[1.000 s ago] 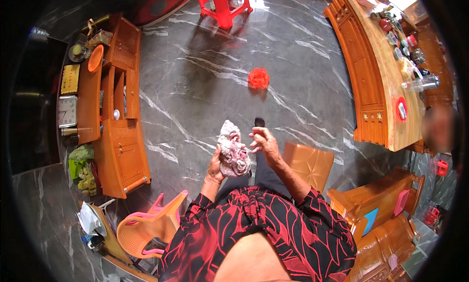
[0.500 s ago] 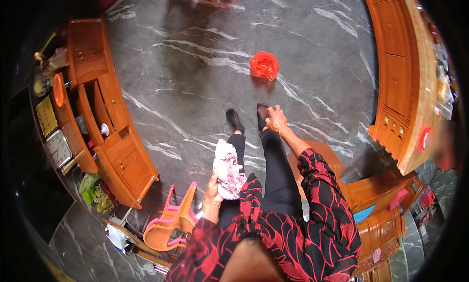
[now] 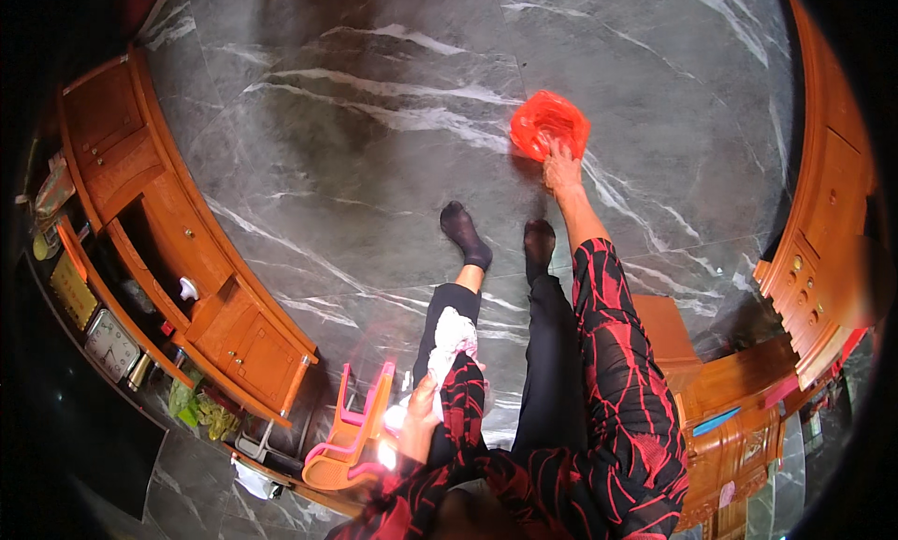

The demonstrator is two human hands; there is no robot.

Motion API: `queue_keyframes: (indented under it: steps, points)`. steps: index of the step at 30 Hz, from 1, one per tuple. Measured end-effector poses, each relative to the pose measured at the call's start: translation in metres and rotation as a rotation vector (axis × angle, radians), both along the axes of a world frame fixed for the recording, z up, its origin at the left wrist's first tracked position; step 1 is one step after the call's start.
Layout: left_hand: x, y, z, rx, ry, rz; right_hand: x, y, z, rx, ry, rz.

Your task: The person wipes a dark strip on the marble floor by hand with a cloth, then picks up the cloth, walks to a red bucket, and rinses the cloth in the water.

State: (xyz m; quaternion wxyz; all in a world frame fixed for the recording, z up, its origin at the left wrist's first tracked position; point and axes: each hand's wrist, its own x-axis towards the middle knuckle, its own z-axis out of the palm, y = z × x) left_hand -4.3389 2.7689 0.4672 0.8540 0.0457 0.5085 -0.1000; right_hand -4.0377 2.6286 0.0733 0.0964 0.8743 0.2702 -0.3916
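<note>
My left hand (image 3: pixel 421 418) is closed around a crumpled white cloth (image 3: pixel 456 334) with pinkish marks, held low by my left leg. Part of the cloth lies hidden behind my sleeve. My right arm stretches down and forward, past my right foot. At its end my right hand (image 3: pixel 562 173) has its fingers closed on the near rim of a red plastic bag (image 3: pixel 550 119) on the floor. The bag's mouth faces up, with its film bunched round the edge. My fingertips are partly lost against the red film.
A wooden cabinet (image 3: pixel 267 357) with a wall clock (image 3: pixel 112 345) runs along the left. An orange and pink plastic chair (image 3: pixel 341 451) stands at the lower left. Wooden furniture (image 3: pixel 828 203) lines the right. My feet in dark socks (image 3: pixel 465 233) rest on grey marbled tiles (image 3: pixel 374 166).
My right hand has gone from beside my right foot forward to the red bag. My body leans further down. The left hand with the cloth has come closer to me.
</note>
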Motion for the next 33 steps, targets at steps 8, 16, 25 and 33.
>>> queue_keyframes:
  steps: [8, 16, 25, 33]
  points:
    - [0.039, 0.008, 0.052, 0.037, -0.048, -0.028, -0.096, -0.063, 0.13, 0.282, -0.143, -0.2]
    - [0.121, 0.043, 0.177, 0.039, -0.356, -0.09, -0.071, -0.148, 0.348, 0.399, -0.346, -0.428]
    - [0.226, 0.111, 0.238, 0.164, -0.445, 0.025, 0.14, -0.076, 0.444, 0.566, -0.239, -0.927]
    - [0.442, 0.197, 0.25, 0.137, -0.637, 0.02, 0.277, -0.049, 0.48, 0.682, -0.416, -0.679]
